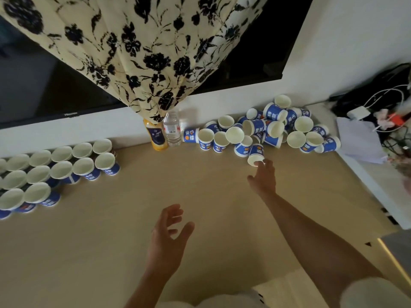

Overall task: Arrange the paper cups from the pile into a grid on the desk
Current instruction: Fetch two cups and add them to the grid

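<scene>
A pile of blue-and-white paper cups [275, 127] lies jumbled at the back right of the beige desk [200, 196]. Several upright cups stand in rows as a grid [55, 170] at the left. My right hand [263, 176] reaches to the pile's front edge, its fingertips at the rim of a tipped cup [255, 154]; I cannot tell if it grips the cup. My left hand [166, 236] hovers over the desk's middle, fingers spread, holding nothing.
A yellow bottle [155, 136] and a clear water bottle [171, 130] stand at the back wall between grid and pile. A flowered cloth [138, 52] hangs over a dark screen. Cables, a charger [358, 113] and papers clutter the white ledge at right.
</scene>
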A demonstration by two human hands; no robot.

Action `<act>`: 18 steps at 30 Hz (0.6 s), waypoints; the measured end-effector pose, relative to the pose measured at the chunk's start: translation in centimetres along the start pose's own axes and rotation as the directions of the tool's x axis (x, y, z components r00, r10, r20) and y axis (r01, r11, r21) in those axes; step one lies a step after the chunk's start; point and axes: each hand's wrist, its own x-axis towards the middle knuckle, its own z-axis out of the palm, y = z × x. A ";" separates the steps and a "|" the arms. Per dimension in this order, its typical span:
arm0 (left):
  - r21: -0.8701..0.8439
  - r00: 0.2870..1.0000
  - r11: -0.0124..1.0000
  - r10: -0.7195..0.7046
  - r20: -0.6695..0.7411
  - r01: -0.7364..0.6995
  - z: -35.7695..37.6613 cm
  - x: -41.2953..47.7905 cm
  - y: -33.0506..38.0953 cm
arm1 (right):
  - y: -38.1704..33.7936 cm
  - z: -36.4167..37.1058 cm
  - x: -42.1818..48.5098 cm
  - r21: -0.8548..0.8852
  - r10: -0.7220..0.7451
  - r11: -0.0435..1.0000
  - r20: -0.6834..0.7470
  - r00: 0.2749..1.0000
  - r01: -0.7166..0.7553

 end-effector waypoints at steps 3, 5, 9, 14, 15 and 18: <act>0.026 1.000 1.000 0.004 -0.011 -0.004 -0.5 -0.2 0.2 | 0.4 0.1 1.9 -0.238 -0.053 0.969 0.057 0.997 0.065; 0.041 1.000 0.999 0.004 -0.018 -0.003 -0.9 -0.3 0.1 | 0.5 0.3 2.6 -0.329 -0.083 0.938 0.102 0.991 0.113; 0.072 0.999 0.997 -0.003 -0.041 0.006 -1.3 -0.5 -0.2 | 0.7 0.5 3.3 -0.403 -0.119 0.902 0.116 0.986 0.156; 0.109 1.000 0.994 -0.014 -0.007 0.014 -0.4 -1.2 -0.2 | 1.2 -0.2 4.2 -0.473 -0.162 0.854 0.148 0.976 0.214; 0.115 1.000 0.993 -0.012 0.002 0.012 -0.2 -1.3 -0.2 | 1.4 -0.3 4.3 -0.487 -0.166 0.845 0.153 0.974 0.220; 0.128 1.000 0.992 -0.010 0.021 0.007 0.3 -1.6 0.1 | 2.0 -0.6 4.3 -0.497 -0.192 0.835 0.137 0.972 0.235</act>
